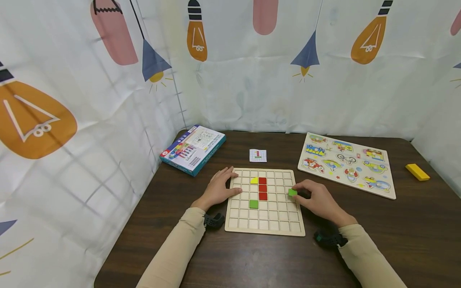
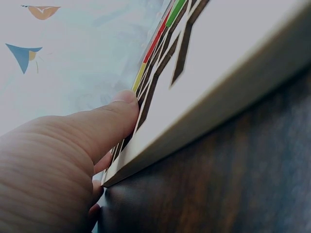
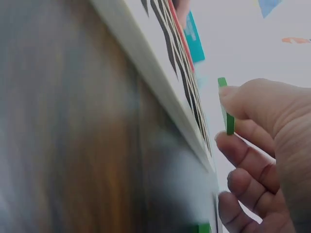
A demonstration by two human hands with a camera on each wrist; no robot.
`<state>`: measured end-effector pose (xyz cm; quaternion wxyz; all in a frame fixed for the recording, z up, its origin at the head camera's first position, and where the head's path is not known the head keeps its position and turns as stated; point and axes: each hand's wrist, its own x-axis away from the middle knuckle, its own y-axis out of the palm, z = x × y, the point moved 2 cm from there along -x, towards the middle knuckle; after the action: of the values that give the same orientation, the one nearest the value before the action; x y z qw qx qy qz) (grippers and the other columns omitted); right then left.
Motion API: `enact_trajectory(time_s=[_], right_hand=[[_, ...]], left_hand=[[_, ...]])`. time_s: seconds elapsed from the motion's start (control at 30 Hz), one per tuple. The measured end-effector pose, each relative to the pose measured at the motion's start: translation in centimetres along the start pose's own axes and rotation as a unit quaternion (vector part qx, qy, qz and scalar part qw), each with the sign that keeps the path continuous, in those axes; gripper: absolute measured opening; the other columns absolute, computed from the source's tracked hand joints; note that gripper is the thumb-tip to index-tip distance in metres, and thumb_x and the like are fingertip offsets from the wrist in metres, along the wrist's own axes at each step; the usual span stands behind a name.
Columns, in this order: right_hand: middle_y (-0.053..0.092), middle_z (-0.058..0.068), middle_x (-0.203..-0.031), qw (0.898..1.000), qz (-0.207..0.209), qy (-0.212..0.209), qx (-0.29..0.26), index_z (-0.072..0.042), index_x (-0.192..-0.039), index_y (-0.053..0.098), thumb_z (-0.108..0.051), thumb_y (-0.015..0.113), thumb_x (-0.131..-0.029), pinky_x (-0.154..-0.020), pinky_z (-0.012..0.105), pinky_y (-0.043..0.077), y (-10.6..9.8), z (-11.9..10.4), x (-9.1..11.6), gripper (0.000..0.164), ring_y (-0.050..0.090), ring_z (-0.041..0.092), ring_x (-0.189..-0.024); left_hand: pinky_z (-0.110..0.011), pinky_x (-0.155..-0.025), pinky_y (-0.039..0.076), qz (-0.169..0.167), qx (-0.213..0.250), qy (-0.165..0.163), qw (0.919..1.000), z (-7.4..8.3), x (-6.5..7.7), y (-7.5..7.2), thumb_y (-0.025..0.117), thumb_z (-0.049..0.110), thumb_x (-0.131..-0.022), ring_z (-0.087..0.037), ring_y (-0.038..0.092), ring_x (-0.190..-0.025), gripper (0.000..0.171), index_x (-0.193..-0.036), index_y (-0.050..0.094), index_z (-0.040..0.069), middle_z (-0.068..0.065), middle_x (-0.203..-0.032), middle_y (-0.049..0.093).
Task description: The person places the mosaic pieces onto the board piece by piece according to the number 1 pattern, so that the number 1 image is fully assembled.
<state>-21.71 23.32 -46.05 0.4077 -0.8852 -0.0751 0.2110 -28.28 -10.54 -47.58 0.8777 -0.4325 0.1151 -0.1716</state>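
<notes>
A square wooden grid board (image 1: 264, 229) lies flat on the dark table. Its cells hold a yellow piece (image 1: 254, 180) with a cut corner, a column of three red square tiles (image 1: 263, 188) and one green square tile (image 1: 253, 204). My left hand (image 1: 217, 189) rests on the board's left edge, its thumb (image 2: 109, 119) lying over the rim in the left wrist view. Over the right edge, my right hand (image 1: 318, 201) pinches another green tile (image 3: 227, 111) between thumb and fingers. The right wrist view shows this tile raised above the board.
Behind the board lies a small pattern card (image 1: 257, 155). A game box (image 1: 194, 149) sits at the back left, a picture puzzle board (image 1: 347, 165) at the back right. Farther right is a yellow block (image 1: 417, 172). Another green piece (image 3: 204, 227) shows low in the right wrist view.
</notes>
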Motion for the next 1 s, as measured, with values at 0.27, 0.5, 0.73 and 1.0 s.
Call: enact_trajectory(time_s=[0.27,0.5,0.73,1.0], right_hand=[[0.063,-0.009,-0.097,1.0,0.006,-0.026,-0.013,-0.019,-0.104,0.072,-0.02,0.079,-0.084,-0.061,0.025,0.041,1.4,-1.2,-0.3,0.021,0.049,0.013,-0.073],[0.063,-0.011,-0.102,0.999,-0.003,-0.027,-0.028,-0.021,-0.103,0.072,-0.021,0.077,-0.086,-0.065,0.026,0.045,2.5,-2.0,-0.4,0.018,0.053,0.013,-0.077],[0.063,-0.013,-0.103,0.999,-0.004,-0.037,-0.027,-0.024,-0.104,0.071,-0.024,0.077,-0.086,-0.072,0.031,0.049,3.8,-2.6,-0.7,0.018,0.056,0.01,-0.084],[0.062,-0.014,-0.101,0.999,-0.012,-0.026,-0.041,-0.025,-0.104,0.071,-0.023,0.077,-0.086,-0.067,0.026,0.046,4.6,-3.5,-0.7,0.019,0.051,0.009,-0.077]], left_hand=[[-0.044,-0.122,0.009,-0.003,0.001,0.002,1.0,0.0,0.0,0.0,0.07,0.047,-0.088,-0.021,0.016,-0.149,0.064,-0.141,0.053,0.016,-0.001,-0.16,0.026],[-0.046,-0.122,0.009,-0.002,0.003,0.001,1.0,-0.1,0.0,0.0,0.071,0.047,-0.087,-0.021,0.016,-0.149,0.064,-0.141,0.053,0.016,0.0,-0.16,0.026],[-0.046,-0.122,0.009,0.001,0.001,0.0,1.0,0.0,-0.1,0.0,0.071,0.047,-0.087,-0.021,0.016,-0.149,0.063,-0.14,0.053,0.016,0.0,-0.16,0.026],[-0.046,-0.122,0.009,0.004,-0.001,0.0,1.0,-0.1,-0.1,0.1,0.071,0.045,-0.088,-0.022,0.016,-0.149,0.062,-0.139,0.054,0.015,0.0,-0.16,0.026]])
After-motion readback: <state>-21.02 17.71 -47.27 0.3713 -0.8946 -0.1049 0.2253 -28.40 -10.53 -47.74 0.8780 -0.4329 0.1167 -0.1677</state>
